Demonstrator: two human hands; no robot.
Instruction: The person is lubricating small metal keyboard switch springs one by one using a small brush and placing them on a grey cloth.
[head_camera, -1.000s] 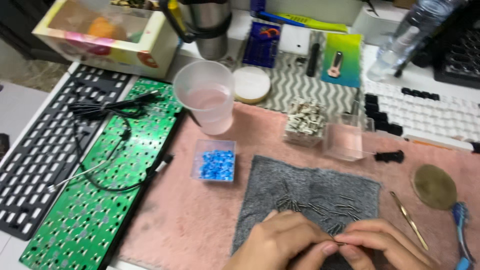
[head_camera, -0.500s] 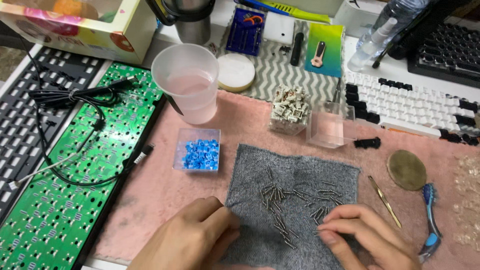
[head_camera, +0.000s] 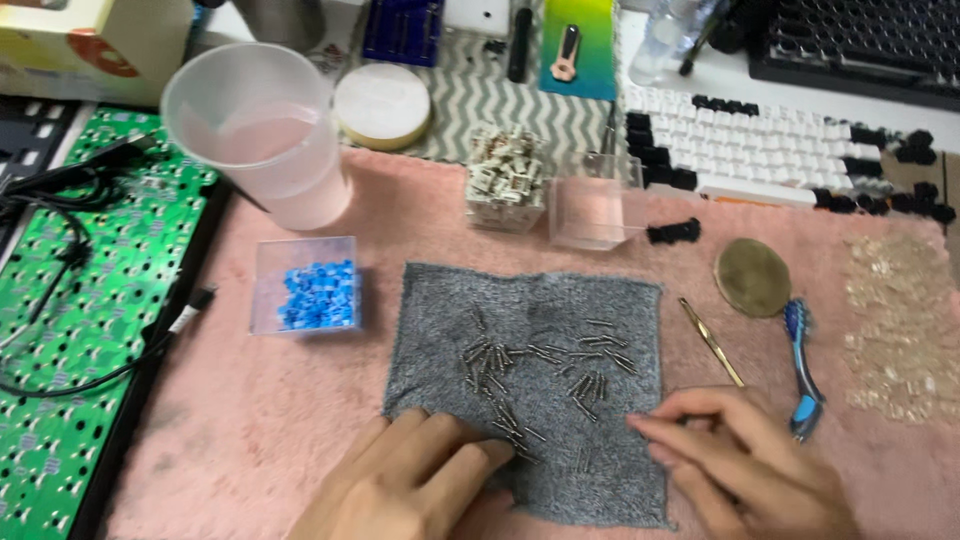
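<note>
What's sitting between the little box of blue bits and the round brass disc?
In the head view, the grey cloth lies between the box of blue bits and the brass disc, with small metal springs scattered on it.

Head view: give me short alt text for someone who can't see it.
Two bare hands, left hand and right hand, rest fingertips on a grey square cloth scattered with small metal springs, on a pink fuzzy mat. A clear box of blue pieces sits left.

L hand (head_camera: 415, 480) flat, palm down; R hand (head_camera: 745, 465) fingers extended, pointing left.
</note>
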